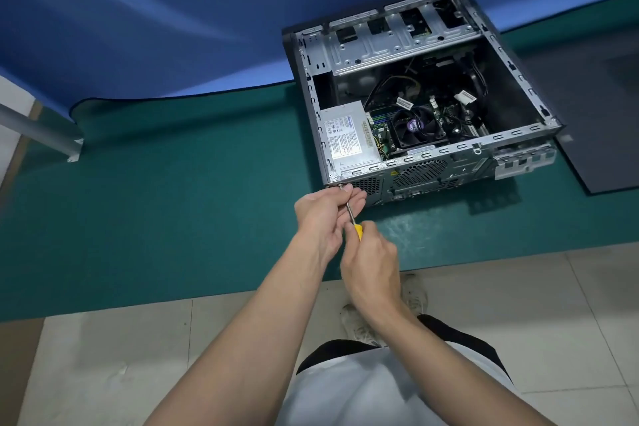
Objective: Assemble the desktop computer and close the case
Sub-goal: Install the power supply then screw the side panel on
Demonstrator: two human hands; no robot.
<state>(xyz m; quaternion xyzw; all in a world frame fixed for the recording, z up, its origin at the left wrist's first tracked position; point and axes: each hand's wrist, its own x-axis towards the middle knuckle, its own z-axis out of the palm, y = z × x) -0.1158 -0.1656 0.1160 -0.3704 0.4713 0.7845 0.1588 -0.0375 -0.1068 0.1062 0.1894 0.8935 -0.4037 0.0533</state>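
An open desktop computer case lies on its side on the green mat, its inside facing up. Inside I see the grey power supply, a black CPU fan and cables. A screwdriver with a yellow handle points at the rear near-left corner of the case. My right hand grips the handle. My left hand pinches the metal shaft close to the tip, fingers against the case's rear panel.
A dark flat side panel lies on the mat to the right of the case. A blue cloth covers the back. A grey metal bar stands at the far left. Below the mat's front edge are floor tiles and my shoes.
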